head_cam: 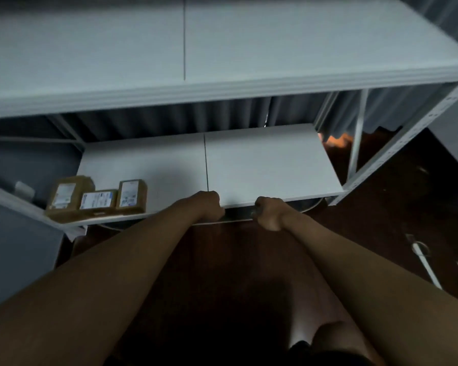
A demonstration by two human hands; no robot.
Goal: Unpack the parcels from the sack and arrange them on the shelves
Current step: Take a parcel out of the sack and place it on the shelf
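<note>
Three brown cardboard parcels point(97, 199) upright, labels toward you, on white lower shelf point(262, 165); your left hand point(209, 206) and right hand point(267, 213) fisted, contents hidden.

A white lower shelf point(262, 165) is spanning mid-frame. Three brown parcels point(95, 198) are sitting on it — lower left, side by side.
</note>
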